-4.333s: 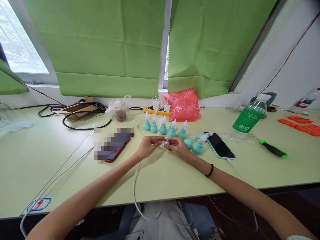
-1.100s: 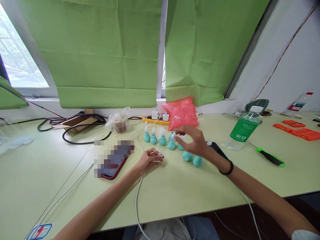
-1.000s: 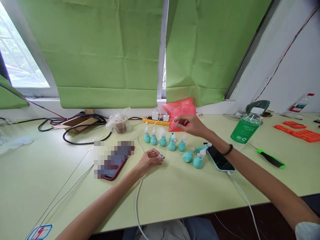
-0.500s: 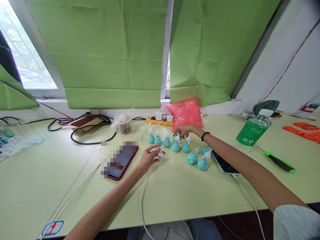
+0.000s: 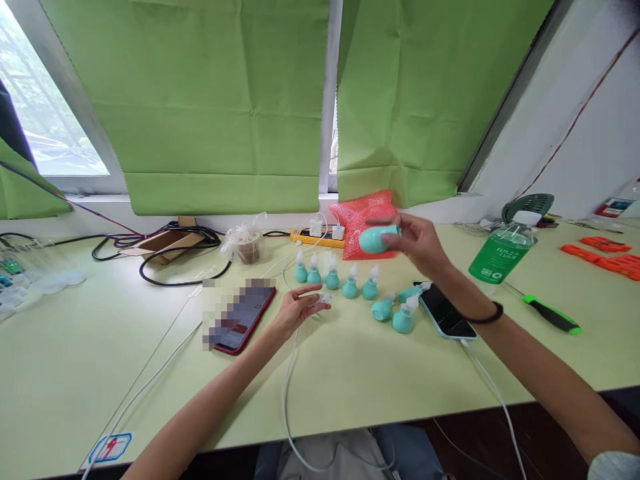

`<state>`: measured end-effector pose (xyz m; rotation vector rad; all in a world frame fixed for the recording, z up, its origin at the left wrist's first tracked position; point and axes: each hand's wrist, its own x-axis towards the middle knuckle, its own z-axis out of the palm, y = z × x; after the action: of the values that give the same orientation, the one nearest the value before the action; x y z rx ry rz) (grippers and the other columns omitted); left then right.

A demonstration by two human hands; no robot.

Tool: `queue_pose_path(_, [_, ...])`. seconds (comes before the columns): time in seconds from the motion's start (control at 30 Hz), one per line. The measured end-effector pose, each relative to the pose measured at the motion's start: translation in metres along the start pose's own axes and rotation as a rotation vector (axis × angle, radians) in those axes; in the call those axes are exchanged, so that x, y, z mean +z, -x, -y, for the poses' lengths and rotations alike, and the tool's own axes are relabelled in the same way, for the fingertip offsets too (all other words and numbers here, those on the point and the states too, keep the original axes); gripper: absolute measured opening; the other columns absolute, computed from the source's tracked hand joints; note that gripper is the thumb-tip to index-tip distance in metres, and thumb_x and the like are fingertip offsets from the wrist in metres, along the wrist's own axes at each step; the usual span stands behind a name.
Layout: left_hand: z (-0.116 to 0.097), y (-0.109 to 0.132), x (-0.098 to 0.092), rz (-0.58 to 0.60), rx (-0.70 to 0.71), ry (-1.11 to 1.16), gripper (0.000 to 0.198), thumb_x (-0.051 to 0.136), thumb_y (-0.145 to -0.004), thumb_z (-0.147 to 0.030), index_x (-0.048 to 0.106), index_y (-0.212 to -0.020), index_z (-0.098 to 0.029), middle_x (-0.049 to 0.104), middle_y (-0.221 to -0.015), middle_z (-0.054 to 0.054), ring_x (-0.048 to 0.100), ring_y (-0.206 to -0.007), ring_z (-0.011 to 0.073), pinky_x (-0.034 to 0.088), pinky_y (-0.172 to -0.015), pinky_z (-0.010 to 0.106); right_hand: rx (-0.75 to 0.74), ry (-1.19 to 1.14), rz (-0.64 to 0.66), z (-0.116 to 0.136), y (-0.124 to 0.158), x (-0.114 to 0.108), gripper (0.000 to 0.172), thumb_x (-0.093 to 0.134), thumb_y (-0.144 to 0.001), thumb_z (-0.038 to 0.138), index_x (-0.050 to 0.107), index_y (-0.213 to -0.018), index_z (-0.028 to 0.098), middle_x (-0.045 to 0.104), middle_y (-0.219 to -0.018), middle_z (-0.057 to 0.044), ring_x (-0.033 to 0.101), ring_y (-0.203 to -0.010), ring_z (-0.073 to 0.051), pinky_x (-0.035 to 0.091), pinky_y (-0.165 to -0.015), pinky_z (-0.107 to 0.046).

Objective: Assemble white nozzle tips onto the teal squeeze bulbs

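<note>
My right hand (image 5: 424, 248) is raised above the table, thumb and fingers pinching a teal squeeze bulb (image 5: 373, 241) with no nozzle on it. Between the fingertips of my left hand (image 5: 294, 312) is a small clear plastic nozzle (image 5: 325, 299). Behind and right of the left hand, several teal bulbs with whitish nozzles stand in a row, among them one bulb (image 5: 370, 289) at the right end. Closer to me, one bulb (image 5: 403, 321) stands upright. Beside it a tipped bulb (image 5: 382, 309) lies on its side, and another lying bulb (image 5: 410, 293) touches the phone.
A charging phone (image 5: 445, 313) lies right, a red-edged phone (image 5: 245, 320) left. Behind are a power strip (image 5: 300, 236) and pink bubble wrap (image 5: 357, 213). A green-labelled bottle (image 5: 503, 257) and a screwdriver (image 5: 553, 313) are at right. A white cable (image 5: 287, 380) crosses the table.
My right hand has lifted a teal bulb from beside the row and brought it up and toward me. My left hand stays nearly in place, still holding the clear nozzle.
</note>
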<state>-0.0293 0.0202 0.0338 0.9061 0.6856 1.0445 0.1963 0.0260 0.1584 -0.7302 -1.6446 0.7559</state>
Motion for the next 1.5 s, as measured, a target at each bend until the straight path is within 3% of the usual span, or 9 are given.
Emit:
queue_pose_path(0.1, [0.002, 0.004, 0.0, 0.021, 0.019, -0.032, 0.036, 0.066, -0.064, -0.013, 0.053, -0.097, -0.008, 0.065, -0.075, 0.01, 0.064, -0.068, 0.019, 0.05, -0.068, 0.027, 0.062, -0.06, 0.073, -0.009, 0.045, 0.032, 0.032, 0.064, -0.063, 0.032, 0.034, -0.067, 0.021, 0.06, -0.073, -0.002, 0.058, -0.071, -0.017, 0.049, -0.06, -0.03])
queue_pose_path(0.2, [0.006, 0.009, -0.004, 0.002, 0.034, -0.096, 0.033, 0.066, -0.066, -0.023, 0.054, -0.093, -0.008, 0.065, -0.071, 0.009, 0.063, -0.062, 0.0164, 0.05, -0.063, 0.027, 0.112, 0.207, 0.068, -0.04, 0.077, 0.057, 0.023, 0.058, -0.068, 0.031, 0.041, -0.078, 0.021, 0.058, -0.078, -0.003, 0.056, -0.073, -0.017, 0.046, -0.056, -0.027])
queue_pose_path(0.3, [0.01, 0.012, -0.009, -0.029, 0.067, -0.144, 0.033, 0.063, -0.068, -0.033, 0.056, -0.088, -0.008, 0.063, -0.065, 0.007, 0.058, -0.052, 0.0117, 0.048, -0.053, 0.023, 0.075, 0.477, 0.088, -0.069, 0.093, 0.072, 0.02, 0.055, -0.069, 0.028, 0.047, -0.085, 0.019, 0.057, -0.081, -0.003, 0.054, -0.074, -0.016, 0.043, -0.065, -0.029])
queue_pose_path(0.43, [0.015, 0.014, -0.007, -0.033, 0.103, -0.169, 0.03, 0.061, -0.069, -0.037, 0.06, -0.079, -0.009, 0.057, -0.058, 0.001, 0.049, -0.043, 0.0059, 0.04, -0.041, 0.018, 0.062, 0.539, 0.188, -0.087, 0.102, 0.082, 0.018, 0.052, -0.072, 0.031, 0.048, -0.085, 0.019, 0.057, -0.078, -0.002, 0.053, -0.068, -0.015, 0.041, -0.064, -0.028])
queue_pose_path(0.57, [0.019, 0.018, -0.003, -0.035, 0.102, -0.175, 0.03, 0.067, -0.062, -0.032, 0.064, -0.082, -0.009, 0.063, -0.072, 0.005, 0.056, -0.062, 0.0106, 0.047, -0.061, 0.023, 0.071, 0.515, 0.258, -0.091, 0.107, 0.084, 0.022, 0.053, -0.072, 0.033, 0.047, -0.088, 0.02, 0.058, -0.079, -0.001, 0.053, -0.069, -0.015, 0.041, -0.063, -0.028])
queue_pose_path(0.7, [0.02, 0.022, -0.002, 0.011, 0.061, -0.236, 0.041, 0.073, -0.056, -0.023, 0.063, -0.093, -0.011, 0.066, -0.085, 0.007, 0.059, -0.078, 0.0153, 0.044, -0.077, 0.027, 0.077, 0.517, 0.217, -0.093, 0.109, 0.082, 0.019, 0.052, -0.071, 0.03, 0.047, -0.086, 0.02, 0.058, -0.08, -0.001, 0.053, -0.069, -0.015, 0.042, -0.063, -0.028])
queue_pose_path(0.97, [0.011, 0.023, -0.004, 0.131, -0.045, -0.358, 0.032, 0.073, -0.055, -0.025, 0.064, -0.081, -0.008, 0.065, -0.064, 0.008, 0.059, -0.056, 0.0136, 0.049, -0.06, 0.028, -0.09, 0.621, 0.202, -0.095, 0.111, 0.074, 0.015, 0.054, -0.064, 0.019, 0.047, -0.078, 0.02, 0.055, -0.068, 0.0, 0.051, -0.058, -0.014, 0.04, -0.056, -0.026])
queue_pose_path(1.2, [0.004, 0.024, -0.007, 0.331, -0.125, -0.488, 0.023, 0.067, -0.062, -0.027, 0.063, -0.076, -0.009, 0.062, -0.061, 0.007, 0.051, -0.045, 0.0082, 0.036, -0.04, 0.019, -0.376, 0.869, 0.29, -0.099, 0.116, 0.069, 0.017, 0.046, -0.068, 0.013, 0.05, -0.084, 0.017, 0.057, -0.072, -0.004, 0.053, -0.064, -0.016, 0.035, -0.052, -0.025])
queue_pose_path(1.5, [0.005, 0.03, 0.007, 0.216, -0.031, -0.557, 0.022, 0.071, -0.056, -0.025, 0.059, -0.065, -0.009, 0.058, -0.051, 0.003, 0.047, -0.04, 0.0072, 0.033, -0.037, 0.018, -0.433, 1.113, 0.307, -0.099, 0.121, 0.069, 0.022, 0.045, -0.067, 0.011, 0.051, -0.089, 0.015, 0.054, -0.074, -0.006, 0.05, -0.058, -0.016, 0.03, -0.047, -0.025])
